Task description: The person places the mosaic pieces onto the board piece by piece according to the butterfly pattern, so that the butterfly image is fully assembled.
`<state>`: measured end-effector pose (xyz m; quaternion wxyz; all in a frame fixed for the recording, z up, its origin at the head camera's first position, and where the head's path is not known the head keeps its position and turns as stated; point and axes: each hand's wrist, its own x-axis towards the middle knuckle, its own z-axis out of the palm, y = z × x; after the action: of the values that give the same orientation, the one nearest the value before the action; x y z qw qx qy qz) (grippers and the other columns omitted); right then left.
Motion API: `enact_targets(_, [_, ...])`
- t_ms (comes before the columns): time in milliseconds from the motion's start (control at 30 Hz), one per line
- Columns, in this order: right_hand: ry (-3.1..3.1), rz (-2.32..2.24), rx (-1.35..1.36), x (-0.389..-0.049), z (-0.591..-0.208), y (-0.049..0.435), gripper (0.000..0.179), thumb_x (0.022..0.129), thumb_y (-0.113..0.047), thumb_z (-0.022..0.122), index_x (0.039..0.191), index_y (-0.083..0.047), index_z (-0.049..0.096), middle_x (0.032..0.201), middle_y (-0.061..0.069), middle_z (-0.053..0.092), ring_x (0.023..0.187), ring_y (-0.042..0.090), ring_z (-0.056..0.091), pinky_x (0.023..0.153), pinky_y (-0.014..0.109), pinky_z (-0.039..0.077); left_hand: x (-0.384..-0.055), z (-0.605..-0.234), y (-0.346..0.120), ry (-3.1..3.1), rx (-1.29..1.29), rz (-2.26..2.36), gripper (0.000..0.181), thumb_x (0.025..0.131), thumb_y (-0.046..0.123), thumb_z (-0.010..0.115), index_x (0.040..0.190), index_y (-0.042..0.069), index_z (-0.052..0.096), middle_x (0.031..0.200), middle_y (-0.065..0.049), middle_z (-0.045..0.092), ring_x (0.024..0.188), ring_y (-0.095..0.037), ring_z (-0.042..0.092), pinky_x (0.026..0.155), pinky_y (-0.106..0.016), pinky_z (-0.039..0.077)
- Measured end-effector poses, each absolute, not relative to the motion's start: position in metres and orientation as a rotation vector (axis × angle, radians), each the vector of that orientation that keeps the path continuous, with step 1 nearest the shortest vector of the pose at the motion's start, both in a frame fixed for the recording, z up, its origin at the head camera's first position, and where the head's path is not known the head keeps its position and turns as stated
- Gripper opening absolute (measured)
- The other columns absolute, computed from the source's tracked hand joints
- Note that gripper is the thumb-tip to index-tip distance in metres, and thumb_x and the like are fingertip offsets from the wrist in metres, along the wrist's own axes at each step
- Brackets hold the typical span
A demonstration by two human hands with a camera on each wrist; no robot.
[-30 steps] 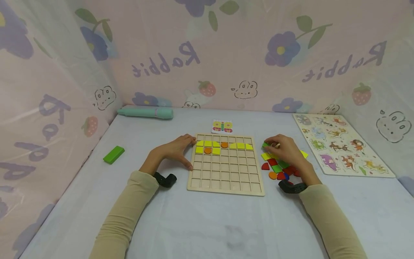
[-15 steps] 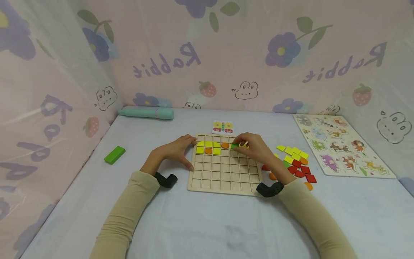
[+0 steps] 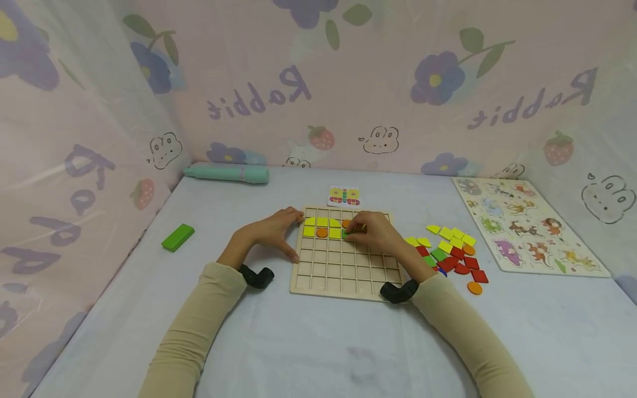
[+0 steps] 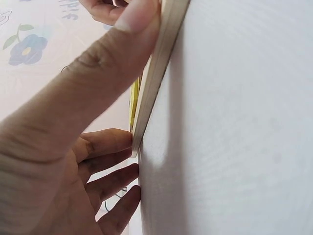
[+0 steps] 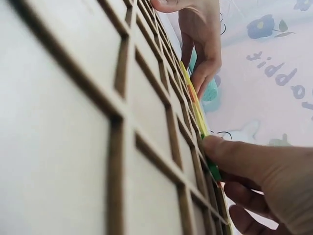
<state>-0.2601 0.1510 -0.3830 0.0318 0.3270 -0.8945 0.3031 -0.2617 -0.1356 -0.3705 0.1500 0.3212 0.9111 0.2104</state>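
Observation:
A square wooden grid board (image 3: 347, 272) lies on the white cloth, with yellow tiles (image 3: 322, 222) and orange discs (image 3: 322, 233) in its upper rows. My left hand (image 3: 272, 233) is spread along the board's left side, thumb against the edge and index fingertip at the far corner, as the left wrist view also shows. Between thumb and fingers, my right hand (image 3: 379, 233) pinches a green square tile (image 5: 213, 170) at the second row, just right of a yellow square. That hand covers the upper right rows in the head view.
Loose red, yellow, green and orange tiles (image 3: 450, 262) lie right of the board. A butterfly pattern card (image 3: 344, 196) sits behind it. Farther right is an animal puzzle board (image 3: 527, 226). A green block (image 3: 178, 237) and a mint-coloured tube (image 3: 226, 173) are on the left.
My right hand picked the green tile from the loose pile, carried it left over the board, and moved down to the second row. My left hand stayed at the board's edge.

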Motion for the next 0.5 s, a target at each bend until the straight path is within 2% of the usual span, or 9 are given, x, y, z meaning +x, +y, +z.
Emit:
enact_targets(233, [-2.757,0.95,1.015,-0.259,-0.384,0.152,0.004,0.08,-0.016,0.074,0.081,-0.013,0.073,0.087,-0.002,0.066,0.078,0.012,0.056,0.066,0.028,0.048,-0.262,-0.371,-0.135,2.622,0.933,0.603,0.096,0.061,0.045,0.085,0.135,0.003,0.039,0.143,-0.009,0.033,0.134,-0.027,0.027,0.112,-0.043,0.023])
enact_targets(500, [-2.754,0.898,1.138,-0.258,-0.378,0.163,0.008,0.083,-0.011,0.07,0.09,-0.012,0.074,0.096,-0.001,0.069,0.094,0.016,0.061,0.078,0.036,0.05,-0.262,-0.371,-0.135,2.628,0.92,0.595,0.095,0.061,0.046,0.085,0.133,0.004,0.04,0.143,-0.009,0.033,0.134,-0.027,0.027,0.112,-0.042,0.022])
